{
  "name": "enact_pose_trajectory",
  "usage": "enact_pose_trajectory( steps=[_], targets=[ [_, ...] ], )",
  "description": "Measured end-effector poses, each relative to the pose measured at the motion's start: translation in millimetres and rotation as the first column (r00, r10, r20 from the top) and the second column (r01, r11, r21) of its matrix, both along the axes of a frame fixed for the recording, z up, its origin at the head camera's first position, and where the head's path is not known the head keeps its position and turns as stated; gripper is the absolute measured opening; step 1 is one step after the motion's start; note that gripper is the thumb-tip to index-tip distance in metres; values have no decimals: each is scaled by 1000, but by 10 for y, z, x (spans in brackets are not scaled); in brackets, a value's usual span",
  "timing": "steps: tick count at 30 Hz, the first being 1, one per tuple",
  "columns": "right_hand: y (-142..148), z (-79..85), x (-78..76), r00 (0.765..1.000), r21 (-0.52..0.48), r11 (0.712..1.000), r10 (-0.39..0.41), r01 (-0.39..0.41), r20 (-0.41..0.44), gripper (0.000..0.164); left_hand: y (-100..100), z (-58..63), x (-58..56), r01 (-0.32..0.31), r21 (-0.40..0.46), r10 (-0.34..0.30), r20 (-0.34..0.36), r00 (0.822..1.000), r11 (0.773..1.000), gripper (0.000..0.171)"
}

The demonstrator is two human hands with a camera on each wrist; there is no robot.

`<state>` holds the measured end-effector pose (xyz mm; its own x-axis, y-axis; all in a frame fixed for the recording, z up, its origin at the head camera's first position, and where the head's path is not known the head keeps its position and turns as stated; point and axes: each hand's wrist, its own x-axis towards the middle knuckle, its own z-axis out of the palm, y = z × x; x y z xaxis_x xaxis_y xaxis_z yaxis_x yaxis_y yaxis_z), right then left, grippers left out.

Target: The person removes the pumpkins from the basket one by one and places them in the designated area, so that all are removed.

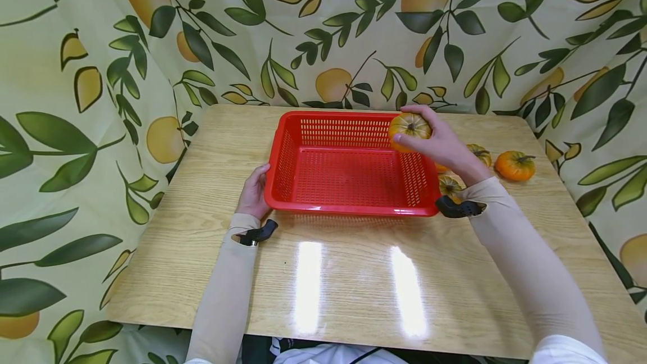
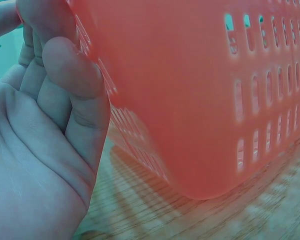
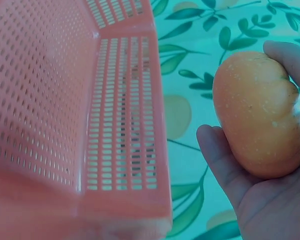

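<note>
A red plastic basket [image 1: 349,178] with slotted walls stands on the table, nothing inside it. My left hand [image 1: 254,192] grips its left rim near the front corner; in the left wrist view the fingers [image 2: 72,70] bend up against the basket wall. My right hand [image 1: 440,136] holds a small orange pumpkin [image 1: 411,128] above the basket's right rim, thumb on the near side and fingers over the far side. In the right wrist view this pumpkin [image 3: 260,115] shows its smooth orange surface, beside the basket's slotted wall [image 3: 122,115].
Several more small pumpkins lie right of the basket, among them an orange one [image 1: 514,165] with a dark stem and a greenish striped one [image 1: 449,185] partly behind my right wrist. The wooden table [image 1: 202,263] backs onto a leaf-patterned cloth [image 1: 333,27].
</note>
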<state>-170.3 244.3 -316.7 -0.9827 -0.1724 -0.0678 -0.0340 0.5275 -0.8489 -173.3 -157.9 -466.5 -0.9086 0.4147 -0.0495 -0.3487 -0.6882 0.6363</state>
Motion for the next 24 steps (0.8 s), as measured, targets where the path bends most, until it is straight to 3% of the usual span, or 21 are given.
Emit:
enact_pose_trajectory(
  steps=[13,24],
  targets=[
    [352,-25,120,998,-10,998,-58,58,-15,65,-17,-15,-13,13,40,-13,-4,1000,999,24],
    [577,-14,227,992,64,990,-125,125,-13,68,-4,-12,8,-3,44,2,7,1000,999,24]
  ],
)
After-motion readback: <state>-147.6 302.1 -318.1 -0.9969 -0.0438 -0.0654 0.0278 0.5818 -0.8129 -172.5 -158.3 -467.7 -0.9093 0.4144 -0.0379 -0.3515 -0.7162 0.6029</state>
